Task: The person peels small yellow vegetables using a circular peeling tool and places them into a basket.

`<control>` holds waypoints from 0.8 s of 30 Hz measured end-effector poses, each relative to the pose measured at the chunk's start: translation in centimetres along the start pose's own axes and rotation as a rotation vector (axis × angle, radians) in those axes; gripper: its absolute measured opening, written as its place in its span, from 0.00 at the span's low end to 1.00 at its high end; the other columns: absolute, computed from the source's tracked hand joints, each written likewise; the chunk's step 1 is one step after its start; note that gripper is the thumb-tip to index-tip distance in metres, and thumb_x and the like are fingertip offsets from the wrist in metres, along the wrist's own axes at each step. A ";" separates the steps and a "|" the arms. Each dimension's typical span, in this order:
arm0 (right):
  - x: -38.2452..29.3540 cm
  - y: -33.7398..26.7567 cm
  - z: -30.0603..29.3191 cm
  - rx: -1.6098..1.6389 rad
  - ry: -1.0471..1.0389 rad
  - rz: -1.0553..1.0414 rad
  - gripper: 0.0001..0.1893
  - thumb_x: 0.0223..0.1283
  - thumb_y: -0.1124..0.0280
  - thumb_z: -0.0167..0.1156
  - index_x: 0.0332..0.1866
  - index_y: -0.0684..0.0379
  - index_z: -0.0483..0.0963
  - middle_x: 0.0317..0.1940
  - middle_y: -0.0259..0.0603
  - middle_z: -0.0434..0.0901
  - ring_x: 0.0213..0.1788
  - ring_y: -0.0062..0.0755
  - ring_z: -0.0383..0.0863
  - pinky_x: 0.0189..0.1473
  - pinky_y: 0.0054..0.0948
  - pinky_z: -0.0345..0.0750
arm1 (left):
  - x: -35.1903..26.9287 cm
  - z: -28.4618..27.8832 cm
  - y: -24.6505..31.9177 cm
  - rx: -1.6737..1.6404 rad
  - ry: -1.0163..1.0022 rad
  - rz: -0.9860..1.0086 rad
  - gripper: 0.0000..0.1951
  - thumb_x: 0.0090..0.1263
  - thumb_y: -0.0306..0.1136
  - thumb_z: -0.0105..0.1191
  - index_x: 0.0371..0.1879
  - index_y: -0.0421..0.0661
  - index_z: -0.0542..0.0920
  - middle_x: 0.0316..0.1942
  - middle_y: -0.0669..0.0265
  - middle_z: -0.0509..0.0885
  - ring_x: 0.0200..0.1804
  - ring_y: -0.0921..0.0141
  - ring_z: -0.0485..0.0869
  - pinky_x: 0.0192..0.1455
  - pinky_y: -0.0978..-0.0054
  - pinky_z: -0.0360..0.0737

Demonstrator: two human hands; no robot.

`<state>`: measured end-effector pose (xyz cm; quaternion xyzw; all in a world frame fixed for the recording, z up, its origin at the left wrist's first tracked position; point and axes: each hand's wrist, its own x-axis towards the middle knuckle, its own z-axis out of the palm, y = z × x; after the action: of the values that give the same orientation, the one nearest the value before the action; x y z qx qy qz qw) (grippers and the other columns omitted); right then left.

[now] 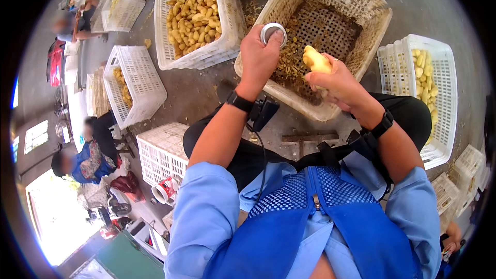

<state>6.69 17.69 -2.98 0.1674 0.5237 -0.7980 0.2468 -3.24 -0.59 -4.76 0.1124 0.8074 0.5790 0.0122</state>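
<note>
My left hand [260,56] grips a round metal tool [273,34] with a silvery rim, its thumb pressed inside the ring. In my right hand [341,81] is a pale yellow ginger root [316,60], partly covered by the fingers. Both hands are over the near part of a dirty white plastic crate [286,92]. Brown and yellow peelings [288,60] lie on the crate's perforated floor. The tool and the root are apart.
A white crate [161,42] at upper left holds many ginger roots [193,15]; another crate [445,85] at right holds paler ones [426,81]. More crates stand left. Several people sit or crouch farther off. A metal stool part [310,138] shows between my legs.
</note>
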 end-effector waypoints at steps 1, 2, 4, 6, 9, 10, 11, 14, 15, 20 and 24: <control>0.2 0.3 -0.3 0.025 0.007 0.016 0.24 0.57 0.71 0.69 0.57 0.57 0.68 0.29 0.30 0.76 0.24 0.13 0.72 0.18 0.17 0.63 | -0.3 0.4 0.9 -0.058 -0.024 -0.001 0.09 0.70 0.32 0.62 0.38 0.37 0.81 0.29 0.64 0.84 0.31 0.75 0.80 0.35 0.73 0.78; 0.1 0.6 -0.6 0.068 -0.017 0.026 0.23 0.58 0.70 0.69 0.56 0.57 0.68 0.28 0.29 0.76 0.23 0.13 0.71 0.17 0.16 0.62 | -0.7 1.0 1.9 -0.115 -0.049 -0.003 0.09 0.70 0.32 0.62 0.38 0.38 0.81 0.29 0.65 0.84 0.32 0.76 0.79 0.36 0.74 0.78; 0.2 0.3 -0.6 0.124 -0.103 0.053 0.22 0.60 0.69 0.70 0.55 0.56 0.68 0.28 0.29 0.76 0.20 0.11 0.69 0.16 0.15 0.61 | -1.6 1.6 2.6 -0.229 -0.102 -0.093 0.08 0.71 0.31 0.61 0.38 0.39 0.80 0.30 0.69 0.82 0.33 0.79 0.77 0.36 0.76 0.77; 0.0 0.3 -0.3 0.140 -0.107 0.054 0.21 0.61 0.67 0.70 0.54 0.55 0.68 0.28 0.29 0.76 0.19 0.11 0.68 0.15 0.14 0.59 | -2.0 1.9 2.9 -0.215 -0.125 -0.080 0.08 0.71 0.31 0.61 0.37 0.39 0.80 0.30 0.70 0.82 0.33 0.79 0.77 0.36 0.76 0.77; -0.5 -0.1 0.3 0.168 -0.111 0.036 0.21 0.62 0.66 0.69 0.55 0.55 0.68 0.28 0.29 0.77 0.18 0.10 0.67 0.14 0.13 0.58 | -2.1 1.8 2.7 -0.240 -0.141 -0.107 0.08 0.70 0.30 0.61 0.37 0.39 0.80 0.29 0.69 0.82 0.33 0.80 0.76 0.36 0.76 0.77; -0.6 -0.2 0.4 0.180 -0.110 0.025 0.21 0.62 0.66 0.69 0.55 0.55 0.68 0.28 0.29 0.77 0.18 0.10 0.67 0.14 0.13 0.58 | -2.1 1.6 2.7 -0.243 -0.144 -0.117 0.07 0.70 0.30 0.61 0.38 0.39 0.80 0.30 0.69 0.82 0.33 0.80 0.76 0.36 0.76 0.77; -0.5 -0.1 0.3 0.188 -0.123 0.029 0.20 0.62 0.66 0.69 0.54 0.54 0.68 0.28 0.30 0.77 0.18 0.10 0.66 0.14 0.13 0.58 | -2.1 1.4 2.8 -0.246 -0.146 -0.126 0.07 0.70 0.30 0.61 0.38 0.39 0.81 0.30 0.69 0.82 0.33 0.80 0.76 0.36 0.76 0.77; -0.1 0.5 -0.4 0.226 -0.136 0.044 0.19 0.62 0.67 0.68 0.53 0.54 0.68 0.29 0.30 0.77 0.16 0.10 0.65 0.14 0.13 0.58 | -2.9 1.3 5.0 -0.199 -0.222 -0.074 0.07 0.70 0.30 0.62 0.39 0.39 0.82 0.31 0.68 0.84 0.33 0.79 0.78 0.37 0.76 0.77; -0.1 0.5 -0.3 0.243 -0.138 0.056 0.18 0.62 0.67 0.68 0.52 0.54 0.68 0.29 0.31 0.77 0.16 0.10 0.65 0.14 0.13 0.58 | -3.1 1.3 4.7 -0.218 -0.227 -0.074 0.07 0.69 0.30 0.62 0.39 0.39 0.82 0.31 0.68 0.84 0.33 0.79 0.78 0.36 0.76 0.78; 0.6 1.4 -0.6 0.289 -0.090 0.117 0.14 0.62 0.71 0.64 0.49 0.54 0.67 0.28 0.32 0.76 0.13 0.10 0.62 0.13 0.14 0.58 | -3.0 1.5 3.3 -0.073 -0.185 0.027 0.08 0.69 0.32 0.63 0.39 0.40 0.83 0.28 0.64 0.86 0.31 0.75 0.81 0.35 0.74 0.78; 1.6 2.0 -1.0 0.333 -0.093 0.132 0.13 0.63 0.72 0.63 0.48 0.54 0.67 0.26 0.32 0.75 0.12 0.11 0.61 0.12 0.15 0.58 | -2.7 1.8 2.7 0.085 -0.126 0.055 0.09 0.69 0.33 0.62 0.38 0.40 0.82 0.28 0.58 0.86 0.29 0.68 0.83 0.35 0.70 0.79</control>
<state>6.55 17.57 -5.68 0.2029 0.3601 -0.8627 0.2914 0.12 1.41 -3.09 0.1711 0.8256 0.5360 0.0423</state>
